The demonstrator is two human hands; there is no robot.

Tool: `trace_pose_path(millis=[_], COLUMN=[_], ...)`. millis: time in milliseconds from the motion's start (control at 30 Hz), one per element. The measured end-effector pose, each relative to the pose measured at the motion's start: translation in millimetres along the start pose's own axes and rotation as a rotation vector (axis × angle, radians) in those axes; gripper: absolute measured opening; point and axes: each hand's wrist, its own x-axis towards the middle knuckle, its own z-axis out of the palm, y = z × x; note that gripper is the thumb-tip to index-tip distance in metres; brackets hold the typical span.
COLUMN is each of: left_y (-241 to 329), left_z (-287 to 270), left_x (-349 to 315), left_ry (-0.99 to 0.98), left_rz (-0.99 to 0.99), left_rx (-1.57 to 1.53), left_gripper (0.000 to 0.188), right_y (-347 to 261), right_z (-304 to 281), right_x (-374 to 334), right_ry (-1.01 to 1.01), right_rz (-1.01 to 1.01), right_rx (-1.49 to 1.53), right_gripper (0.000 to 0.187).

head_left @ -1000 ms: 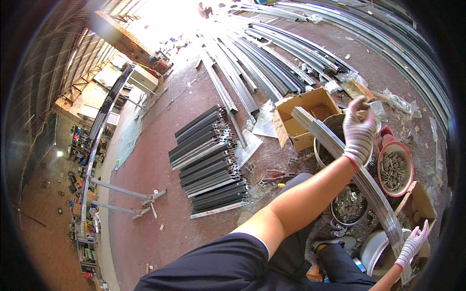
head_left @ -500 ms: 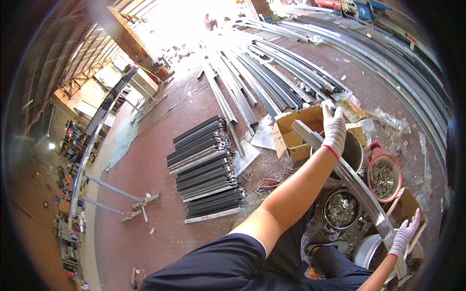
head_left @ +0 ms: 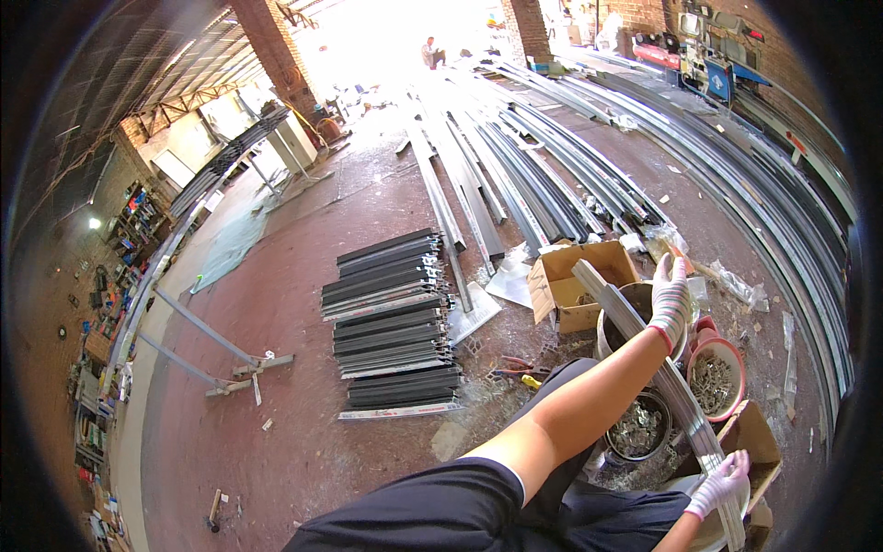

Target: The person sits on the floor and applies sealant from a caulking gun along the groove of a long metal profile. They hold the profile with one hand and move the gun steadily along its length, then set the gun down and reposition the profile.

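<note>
A bundle of long silver metal profiles point(head_left: 676, 391) slants over the tubs on my right. My left hand point(head_left: 671, 299), in a striped knit glove, hovers at the far part of the bundle with its wrist across it. Its fingers are raised and apart, holding nothing visible. My right hand point(head_left: 720, 483), gloved alike, lies across the near part of the bundle with its fingers stretched out past it. Beneath sit a dark pot of shiny metal pieces point(head_left: 637, 428) and a reddish bucket of small metal parts point(head_left: 713, 379). Part of a white tub is hidden under my right forearm.
An open cardboard box point(head_left: 579, 317) stands beyond the tubs, another box point(head_left: 756, 451) at the right. Stacked dark profiles point(head_left: 391, 317) lie on the floor left of centre, near a metal stand point(head_left: 248, 373). Long profiles point(head_left: 533, 175) stretch away behind. A person point(head_left: 430, 53) sits far off.
The view has shifted. My left hand has moved a little to the right of the bundle. My right hand has come left onto the bundle, its fingers less spread. The profiles stay in place.
</note>
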Motion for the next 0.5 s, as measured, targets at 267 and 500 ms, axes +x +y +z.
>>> trace_pose_path(millis=[267,500], left_y=[14.3,-1.1], left_z=[-66.3,-74.8], left_x=[20.4,7.6], left_ry=[0.102,0.17], left_rz=[-0.119,-0.249], left_rx=[0.133,0.109], left_gripper=[0.045,0.038], right_y=[-36.7,-36.7], right_z=[15.7,17.2], right_x=[-22.0,-22.4], right_ry=[-0.093,-0.144], right_rz=[0.024,-0.174], right_rx=[0.267,0.098], right_gripper=[0.035,0.044])
